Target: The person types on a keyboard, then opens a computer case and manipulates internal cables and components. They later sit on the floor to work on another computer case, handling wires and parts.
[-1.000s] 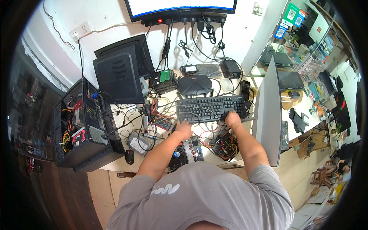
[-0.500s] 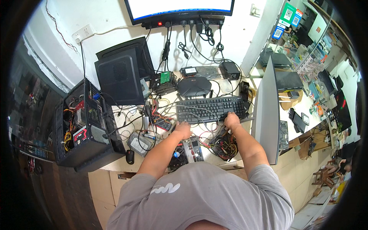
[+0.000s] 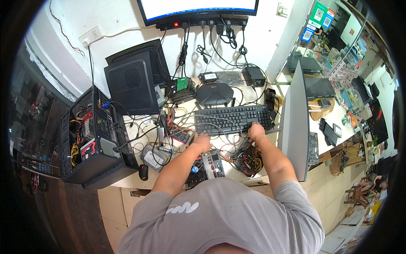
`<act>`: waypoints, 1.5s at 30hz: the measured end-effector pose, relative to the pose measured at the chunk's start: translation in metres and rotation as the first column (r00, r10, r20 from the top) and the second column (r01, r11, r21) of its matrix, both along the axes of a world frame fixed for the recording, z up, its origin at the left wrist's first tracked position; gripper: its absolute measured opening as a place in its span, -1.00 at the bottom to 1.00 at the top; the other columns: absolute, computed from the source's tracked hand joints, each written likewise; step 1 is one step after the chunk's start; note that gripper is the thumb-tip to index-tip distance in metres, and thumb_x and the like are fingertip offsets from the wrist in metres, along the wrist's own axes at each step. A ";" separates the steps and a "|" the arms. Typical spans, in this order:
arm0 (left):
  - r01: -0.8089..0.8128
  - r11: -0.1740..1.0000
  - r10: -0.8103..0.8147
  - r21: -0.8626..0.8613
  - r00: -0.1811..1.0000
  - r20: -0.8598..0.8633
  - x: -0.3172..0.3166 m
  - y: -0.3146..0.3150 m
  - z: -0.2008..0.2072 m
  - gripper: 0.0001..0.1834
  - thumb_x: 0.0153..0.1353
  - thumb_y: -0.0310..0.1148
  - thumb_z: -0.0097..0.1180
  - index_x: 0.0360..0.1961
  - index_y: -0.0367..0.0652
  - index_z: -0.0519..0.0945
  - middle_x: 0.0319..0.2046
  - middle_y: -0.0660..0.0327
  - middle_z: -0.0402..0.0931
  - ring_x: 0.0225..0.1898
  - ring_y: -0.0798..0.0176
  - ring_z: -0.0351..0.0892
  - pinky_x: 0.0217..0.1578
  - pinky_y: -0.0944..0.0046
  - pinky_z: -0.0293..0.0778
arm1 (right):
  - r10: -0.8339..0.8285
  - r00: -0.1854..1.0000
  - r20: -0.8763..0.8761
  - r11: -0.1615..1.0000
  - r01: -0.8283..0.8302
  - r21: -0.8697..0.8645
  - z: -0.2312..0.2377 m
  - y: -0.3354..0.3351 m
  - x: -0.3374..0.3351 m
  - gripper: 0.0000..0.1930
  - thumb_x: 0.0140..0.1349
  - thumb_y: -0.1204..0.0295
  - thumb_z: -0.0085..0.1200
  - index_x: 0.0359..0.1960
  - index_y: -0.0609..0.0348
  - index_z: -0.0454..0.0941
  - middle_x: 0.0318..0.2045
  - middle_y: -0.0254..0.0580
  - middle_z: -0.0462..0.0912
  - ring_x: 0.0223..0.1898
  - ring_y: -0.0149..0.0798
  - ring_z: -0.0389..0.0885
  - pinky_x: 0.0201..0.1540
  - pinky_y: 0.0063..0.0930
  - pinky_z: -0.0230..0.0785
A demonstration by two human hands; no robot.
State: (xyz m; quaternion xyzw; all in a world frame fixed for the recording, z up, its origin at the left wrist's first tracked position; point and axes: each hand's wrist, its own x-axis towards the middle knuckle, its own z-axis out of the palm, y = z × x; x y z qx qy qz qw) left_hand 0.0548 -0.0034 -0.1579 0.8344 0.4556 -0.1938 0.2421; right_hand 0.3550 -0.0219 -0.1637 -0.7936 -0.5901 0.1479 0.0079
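A black keyboard (image 3: 230, 120) lies across the middle of the desk, with loose grey cables looping over its left half. My left hand (image 3: 202, 142) rests at its front left corner, fingers stretched out and holding nothing. Toward the right end of the front edge, my right hand (image 3: 256, 131) touches the arrow-key area with its fingers apart. Between my forearms, close to my body, sits a circuit board with metal ports (image 3: 212, 164). A bundle of coloured power-supply wires (image 3: 249, 162) lies just below my right hand. At the top, a lit monitor (image 3: 198, 9) hangs on the wall.
An opened computer tower (image 3: 97, 142) stands at the left, a black mouse (image 3: 144, 172) beside it. A hard drive (image 3: 153, 157), a multimeter (image 3: 181, 136) and a router (image 3: 214, 94) crowd the desk. A second monitor (image 3: 296, 127), seen edge-on, stands right of my right arm.
Both hands stay in nearly the same places at the keyboard. The view has shifted very slightly; nothing has been picked up or let go.
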 end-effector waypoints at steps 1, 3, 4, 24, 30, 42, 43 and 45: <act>-0.001 1.000 0.001 -0.003 1.000 -0.006 0.000 0.000 0.000 -0.39 0.27 -0.04 -0.07 0.25 -0.18 0.35 0.35 0.07 0.14 0.40 0.00 0.01 0.35 -0.18 -0.15 | -0.006 1.000 0.009 1.000 0.005 0.028 0.002 -0.001 -0.002 -0.64 0.15 0.37 -0.03 -0.07 0.34 0.50 -0.04 0.19 0.53 -0.03 0.10 0.57 0.04 -0.19 0.43; -0.002 1.000 0.002 0.008 1.000 -0.001 0.000 0.000 -0.002 -0.39 0.27 -0.05 -0.07 0.25 -0.18 0.35 0.35 0.06 0.14 0.40 -0.01 0.01 0.35 -0.19 -0.15 | 0.012 1.000 0.027 0.998 -0.013 0.065 -0.007 -0.001 0.000 -0.67 0.15 0.34 -0.04 -0.14 0.31 0.53 -0.10 0.18 0.57 -0.08 0.11 0.58 0.02 -0.17 0.44; -0.002 1.000 0.002 0.013 1.000 0.002 0.001 -0.001 -0.004 -0.39 0.27 -0.05 -0.07 0.25 -0.19 0.35 0.35 0.06 0.14 0.40 -0.01 0.02 0.35 -0.19 -0.15 | 0.019 0.999 0.038 0.996 -0.022 0.082 -0.010 -0.001 0.002 -0.68 0.15 0.32 -0.05 -0.18 0.30 0.55 -0.13 0.18 0.58 -0.10 0.11 0.59 0.01 -0.17 0.45; -0.005 1.000 0.005 0.016 1.000 0.019 0.000 -0.002 0.002 -0.41 0.26 -0.07 -0.04 0.23 -0.20 0.36 0.32 0.05 0.17 0.38 0.02 0.04 0.35 -0.19 -0.13 | 0.055 0.993 0.100 0.998 -0.055 -0.004 0.012 -0.004 -0.009 -0.70 0.14 0.28 -0.06 -0.32 0.18 0.67 -0.27 0.02 0.69 -0.11 0.01 0.61 -0.01 -0.18 0.42; -0.006 1.000 0.005 0.027 1.000 0.027 -0.001 -0.002 -0.003 -0.41 0.26 -0.07 -0.03 0.22 -0.20 0.37 0.31 0.05 0.19 0.37 0.03 0.06 0.35 -0.18 -0.13 | 0.046 0.991 0.123 0.999 -0.047 0.000 0.008 -0.002 -0.008 -0.70 0.14 0.26 -0.06 -0.40 0.17 0.69 -0.31 0.01 0.70 -0.15 0.01 0.63 -0.03 -0.18 0.42; -0.010 1.000 0.010 0.015 1.000 0.020 -0.001 -0.002 0.002 -0.39 0.26 -0.07 -0.04 0.26 -0.19 0.33 0.34 0.06 0.14 0.40 0.02 0.02 0.36 -0.17 -0.16 | 0.068 0.991 0.117 0.992 -0.080 0.100 0.007 0.000 -0.010 -0.72 0.13 0.30 -0.05 -0.38 0.19 0.67 -0.25 0.00 0.68 -0.14 0.02 0.61 -0.04 -0.18 0.44; -0.010 1.000 0.010 0.021 1.000 0.024 -0.001 -0.001 0.001 -0.39 0.26 -0.07 -0.04 0.26 -0.19 0.33 0.35 0.06 0.14 0.40 0.01 0.02 0.36 -0.17 -0.16 | 0.081 0.991 0.111 0.986 -0.096 0.138 0.003 0.001 -0.009 -0.73 0.13 0.31 -0.05 -0.37 0.21 0.66 -0.22 0.00 0.67 -0.13 0.02 0.61 -0.04 -0.17 0.44; -0.009 1.000 0.008 0.021 1.000 0.024 0.000 -0.001 -0.001 -0.39 0.27 -0.07 -0.05 0.26 -0.19 0.33 0.35 0.05 0.14 0.40 0.01 0.02 0.36 -0.17 -0.16 | 0.158 0.986 0.045 0.972 -0.163 0.170 -0.002 0.005 -0.010 -0.74 0.13 0.34 -0.04 -0.30 0.22 0.62 -0.09 -0.01 0.61 -0.06 0.01 0.56 0.01 -0.16 0.42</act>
